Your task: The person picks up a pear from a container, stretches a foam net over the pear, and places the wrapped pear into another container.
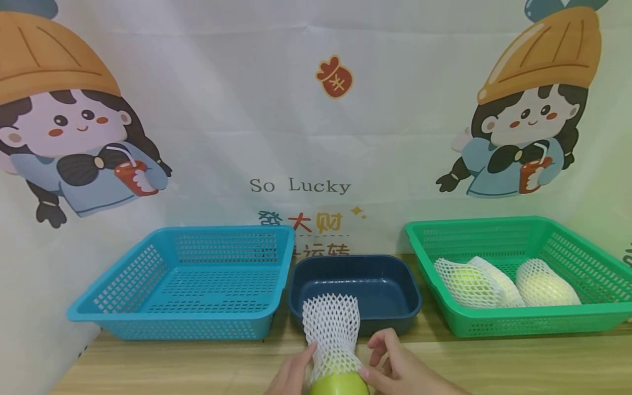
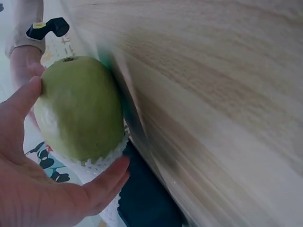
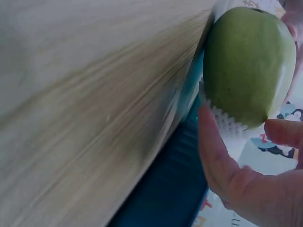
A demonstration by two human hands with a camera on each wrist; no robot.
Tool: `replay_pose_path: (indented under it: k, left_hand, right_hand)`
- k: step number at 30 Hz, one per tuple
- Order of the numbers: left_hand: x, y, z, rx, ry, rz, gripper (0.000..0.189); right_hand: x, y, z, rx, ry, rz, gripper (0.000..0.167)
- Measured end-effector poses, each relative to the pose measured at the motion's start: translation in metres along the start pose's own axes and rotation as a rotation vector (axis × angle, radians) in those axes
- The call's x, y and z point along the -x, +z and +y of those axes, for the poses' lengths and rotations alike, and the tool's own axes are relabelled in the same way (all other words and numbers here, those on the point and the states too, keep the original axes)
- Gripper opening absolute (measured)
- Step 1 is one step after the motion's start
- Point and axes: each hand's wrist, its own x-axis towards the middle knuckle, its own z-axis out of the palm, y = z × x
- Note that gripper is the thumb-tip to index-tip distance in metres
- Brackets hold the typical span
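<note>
A smooth oval green fruit [image 2: 80,109] has one end inside a white foam net sleeve [image 1: 333,323]; its other end is bare, with a dark stem scar. The loose end of the sleeve points toward the dark blue basin. My left hand [image 1: 291,373] grips the fruit from the left, thumb on the bare skin and fingers by the sleeve's edge in the left wrist view. On the other side, my right hand [image 1: 402,367] pinches the sleeve at its edge, thumb against the fruit, the other fingers bent. In the right wrist view the green fruit [image 3: 251,66] stands above these fingers.
The dark blue basin [image 1: 412,307] stands just beyond the hands on the wooden table [image 1: 197,365]. A blue basket [image 1: 178,317] is at its left. The green basket [image 1: 533,314] at its right holds several net-covered fruits [image 1: 545,285]. A printed cloth [image 1: 395,137] hangs behind.
</note>
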Motion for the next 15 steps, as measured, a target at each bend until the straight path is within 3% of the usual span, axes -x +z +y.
replay_pose_path:
  k: [1, 3, 5, 8, 11, 13, 15]
  left_hand:
    - [0.001, -0.007, 0.014, -0.040, 0.010, 0.076, 0.071]
    - [-0.002, -0.017, 0.027, -0.109, 0.108, 0.193, 0.065]
    - [-0.005, -0.026, 0.036, -0.137, 0.193, 0.219, 0.059]
    - [-0.008, -0.032, 0.041, -0.191, 0.271, 0.235, 0.055]
    - [-0.006, -0.030, 0.044, -0.198, 0.276, 0.269, 0.054]
    - [-0.003, -0.026, 0.049, -0.173, 0.217, 0.273, 0.055]
    - [0.000, -0.022, 0.054, -0.146, 0.132, 0.276, 0.057]
  right_hand:
    - [0.000, 0.000, -0.001, 0.006, -0.008, 0.012, 0.043]
    - [0.000, 0.000, 0.002, 0.071, -0.088, 0.024, 0.049]
    - [-0.001, 0.001, 0.007, 0.144, -0.182, 0.011, 0.056]
    - [-0.005, 0.003, 0.019, 0.267, -0.335, -0.014, 0.063]
    - [-0.007, 0.007, 0.031, 0.378, -0.391, -0.042, 0.069]
    - [-0.007, 0.012, 0.038, 0.494, -0.455, -0.009, 0.070]
    - [-0.006, 0.016, 0.040, 0.543, -0.455, 0.006, 0.072]
